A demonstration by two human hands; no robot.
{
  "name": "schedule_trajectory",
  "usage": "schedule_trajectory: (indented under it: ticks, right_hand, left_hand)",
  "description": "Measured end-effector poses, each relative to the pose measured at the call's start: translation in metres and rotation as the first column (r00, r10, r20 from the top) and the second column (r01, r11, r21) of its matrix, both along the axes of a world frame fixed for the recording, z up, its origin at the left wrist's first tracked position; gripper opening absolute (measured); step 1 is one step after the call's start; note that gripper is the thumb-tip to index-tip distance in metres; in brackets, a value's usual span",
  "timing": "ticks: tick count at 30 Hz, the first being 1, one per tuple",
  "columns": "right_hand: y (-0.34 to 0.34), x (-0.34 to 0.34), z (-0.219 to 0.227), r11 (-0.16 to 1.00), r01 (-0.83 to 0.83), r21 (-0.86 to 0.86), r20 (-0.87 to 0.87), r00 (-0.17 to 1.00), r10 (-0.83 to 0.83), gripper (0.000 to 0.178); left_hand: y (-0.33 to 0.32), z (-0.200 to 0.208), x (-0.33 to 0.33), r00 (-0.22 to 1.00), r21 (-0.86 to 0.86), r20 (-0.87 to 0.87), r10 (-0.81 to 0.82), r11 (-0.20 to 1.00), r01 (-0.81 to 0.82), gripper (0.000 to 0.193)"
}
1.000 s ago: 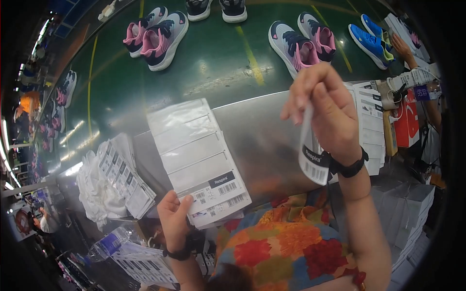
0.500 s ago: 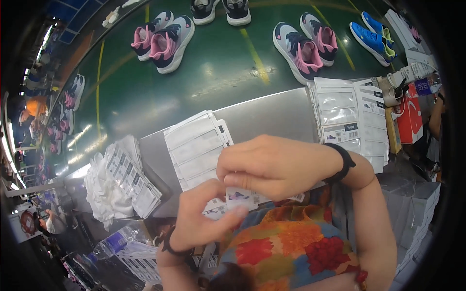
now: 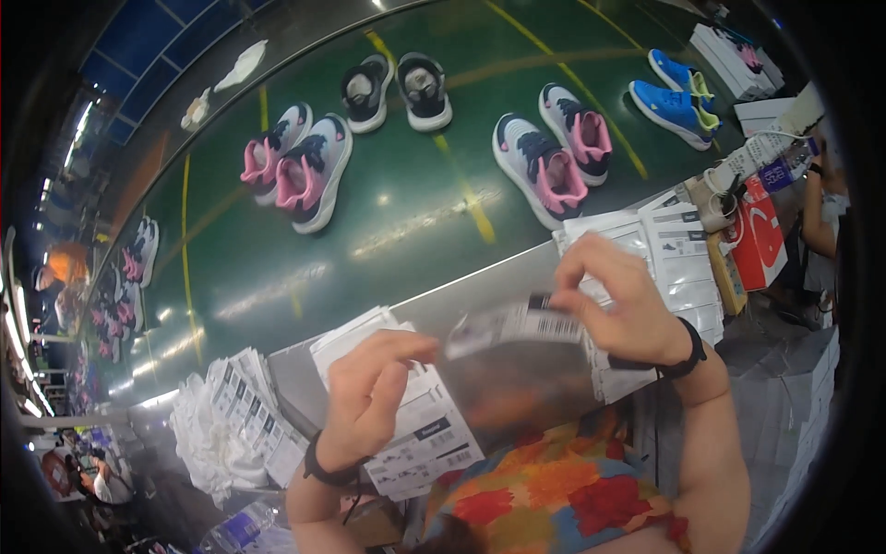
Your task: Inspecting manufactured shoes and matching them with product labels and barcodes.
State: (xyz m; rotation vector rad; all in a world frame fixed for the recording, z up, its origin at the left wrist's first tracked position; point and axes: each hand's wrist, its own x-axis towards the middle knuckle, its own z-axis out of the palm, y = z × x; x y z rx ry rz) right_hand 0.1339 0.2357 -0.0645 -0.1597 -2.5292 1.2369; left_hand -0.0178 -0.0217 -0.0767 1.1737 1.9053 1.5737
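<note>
The right hand (image 3: 623, 309) pinched a small white label (image 3: 517, 325) by its dark-marked end, thumb against bent fingers, and the strip stretched leftward in the air (blurred, so its print could not be made out). Half a second earlier both hands had been together low over the left stack of label sheets (image 3: 429, 434); now they had drawn apart — and the label had gone with the right one. The left hand (image 3: 369, 388) was loosely curled above that stack, thumb clear of its fingers, with no hold on anything visible; its fingertips ended just beside the label's free end, though whether the palm brushed the sheets could not be told. That parting suggested the label was now free to be moved by one hand alone. Beyond it, a pair of pink-lined shoes (image 3: 540, 152) stood on the green table (image 3: 397, 185) — well apart from the label.
</note>
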Motion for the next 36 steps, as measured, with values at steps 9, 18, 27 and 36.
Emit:
schedule_trajectory:
  ticks: [9,18,27,36]
  right_hand:
    - [0.214,-0.023,-0.061,0.854,0.431,0.293,-0.186,0.901,-0.391,0.034]
    - [0.252,-0.083,-0.103,0.658,0.595,0.461,-0.23,0.796,-0.559,0.05]
    - [0.141,-0.046,-0.098,0.681,-0.154,0.716,0.127,0.988,0.09,0.036]
    - [0.112,-0.175,-0.06,0.727,0.063,0.684,-0.032,0.998,-0.056,0.069]
  left_hand:
    - [-0.006,-0.081,-0.212,0.565,-0.271,-0.819,0.101,0.799,-0.536,0.081]
    - [0.04,-0.075,-0.297,0.661,-0.647,-0.724,-0.199,0.529,-0.55,0.068]
    - [-0.023,-0.05,-0.329,0.503,-0.59,-0.805,-0.315,0.515,-0.621,0.058]
    - [-0.076,-0.013,-0.177,0.573,-0.413,-0.819,0.02,0.672,-0.615,0.043]
